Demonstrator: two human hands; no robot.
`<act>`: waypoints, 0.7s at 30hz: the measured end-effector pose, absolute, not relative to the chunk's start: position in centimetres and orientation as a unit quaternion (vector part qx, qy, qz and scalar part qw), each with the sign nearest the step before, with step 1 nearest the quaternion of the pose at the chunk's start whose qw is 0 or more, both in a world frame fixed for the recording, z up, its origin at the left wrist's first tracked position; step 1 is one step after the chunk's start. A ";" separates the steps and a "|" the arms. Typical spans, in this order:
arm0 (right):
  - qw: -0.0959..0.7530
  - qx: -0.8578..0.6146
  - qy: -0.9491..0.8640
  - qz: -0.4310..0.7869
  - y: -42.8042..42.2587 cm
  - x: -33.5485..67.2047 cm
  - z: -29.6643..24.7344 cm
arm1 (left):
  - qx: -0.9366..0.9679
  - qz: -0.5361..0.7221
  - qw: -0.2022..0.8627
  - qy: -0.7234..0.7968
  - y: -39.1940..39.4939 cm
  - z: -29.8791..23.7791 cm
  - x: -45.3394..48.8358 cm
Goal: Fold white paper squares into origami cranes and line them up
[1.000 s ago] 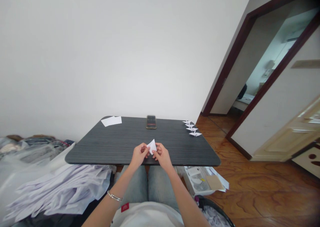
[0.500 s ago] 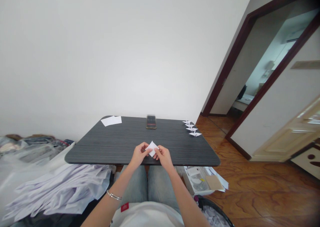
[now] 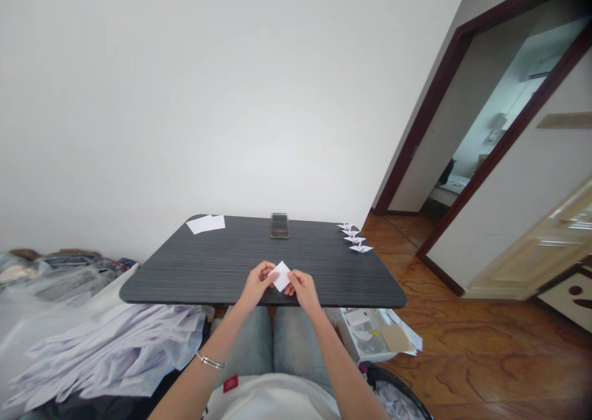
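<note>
A small white folded paper point(image 3: 281, 275), diamond-shaped from here, is held just above the front edge of the dark table point(image 3: 222, 259). My left hand point(image 3: 258, 282) pinches its left side between thumb and fingers. On the opposite side, my right hand point(image 3: 301, 286) grips the right corner with the thumb on top. Several white paper cranes point(image 3: 361, 248) stand in a row along the table's right side. Flat white sheets of paper point(image 3: 206, 224) lie at the far left corner.
A phone point(image 3: 279, 226) stands at the table's back, near the wall. White cloth point(image 3: 115, 352) is piled to the left below the table. An open box point(image 3: 367, 340) and a bin point(image 3: 398, 398) with crumpled white pieces are on the right.
The folded paper has shifted very slightly in my fingers, and both thumbs have moved a little toward its sides. Everything else is unchanged.
</note>
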State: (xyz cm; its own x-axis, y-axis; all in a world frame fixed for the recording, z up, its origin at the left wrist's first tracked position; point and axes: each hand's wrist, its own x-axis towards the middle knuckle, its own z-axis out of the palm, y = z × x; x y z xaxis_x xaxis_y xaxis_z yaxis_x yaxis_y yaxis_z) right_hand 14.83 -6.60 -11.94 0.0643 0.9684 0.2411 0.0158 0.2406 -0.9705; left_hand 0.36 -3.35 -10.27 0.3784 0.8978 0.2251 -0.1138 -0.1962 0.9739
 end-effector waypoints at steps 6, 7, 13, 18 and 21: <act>0.584 -0.454 -0.517 0.430 -6.3 14.8 -12.0 | 0.624 0.451 0.558 0.309 -3.4 -10.3 0.4; 0.588 -0.454 -0.512 0.432 -6.2 14.9 -12.0 | 0.625 0.452 0.556 0.310 -3.3 -10.4 0.4; 0.598 -0.445 -0.497 0.444 -6.3 15.1 -11.7 | 0.631 0.448 0.553 0.309 -3.2 -10.4 0.3; 0.593 -0.435 -0.503 0.454 -6.4 15.2 -11.6 | 0.634 0.446 0.551 0.308 -3.2 -10.3 0.3; 0.594 -0.432 -0.504 0.455 -6.3 15.3 -11.7 | 0.634 0.446 0.552 0.308 -3.2 -10.3 0.3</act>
